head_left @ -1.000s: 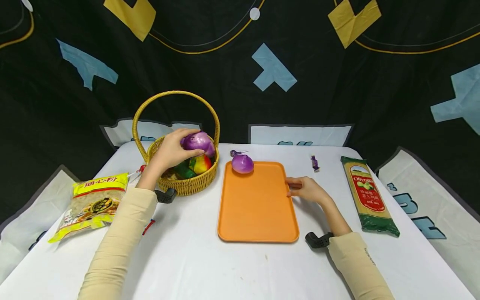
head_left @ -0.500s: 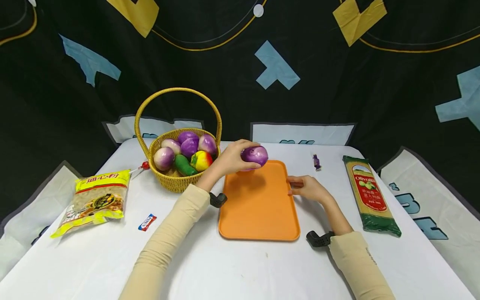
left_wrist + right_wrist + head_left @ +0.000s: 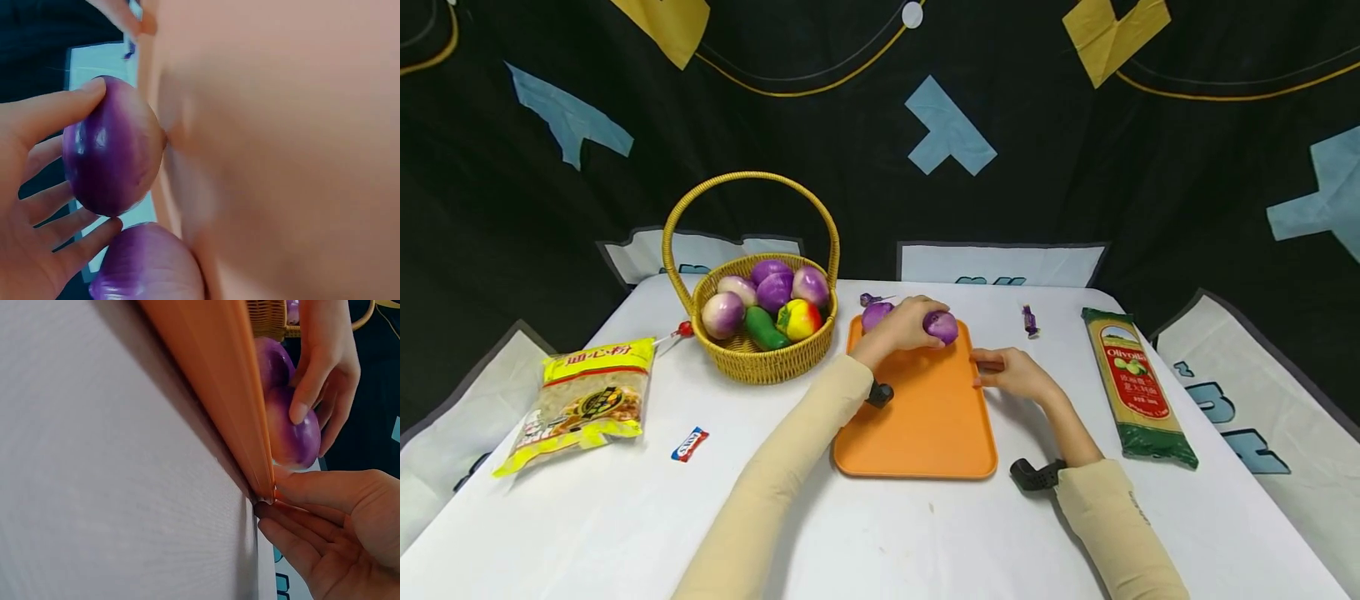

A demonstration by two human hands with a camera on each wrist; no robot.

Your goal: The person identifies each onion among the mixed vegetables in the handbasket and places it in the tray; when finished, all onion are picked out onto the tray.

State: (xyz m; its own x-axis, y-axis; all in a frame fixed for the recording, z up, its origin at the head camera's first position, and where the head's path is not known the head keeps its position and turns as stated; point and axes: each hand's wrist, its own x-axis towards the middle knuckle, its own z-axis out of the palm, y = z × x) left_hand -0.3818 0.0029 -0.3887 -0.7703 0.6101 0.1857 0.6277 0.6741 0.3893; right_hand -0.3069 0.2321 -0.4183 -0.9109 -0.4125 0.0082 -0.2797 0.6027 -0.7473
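Observation:
My left hand (image 3: pixel 904 323) holds a purple onion (image 3: pixel 942 327) at the far right part of the orange tray (image 3: pixel 917 433). In the left wrist view, the thumb lies on top of this onion (image 3: pixel 112 147) and the fingers reach behind it, its pale tip right at the tray surface. A second purple onion (image 3: pixel 875 315) sits at the tray's far left corner, partly hidden by the left hand in the head view. On the tray's right edge, my right hand (image 3: pixel 1013 372) pinches the rim, thumb above and fingers below, as the right wrist view shows.
Left of the tray stands a wicker basket (image 3: pixel 767 367) with several onions, a cucumber (image 3: pixel 765 329) and a bell pepper (image 3: pixel 799 320). A yellow pasta bag (image 3: pixel 587 396) lies left, a spaghetti pack (image 3: pixel 1138 387) right. Candies (image 3: pixel 689 444) and a red lollipop (image 3: pixel 683 329) lie around.
My left hand has taken an onion from the basket, carried it right over the tray and lowered it beside the other onion. The right hand stays at the tray's edge.

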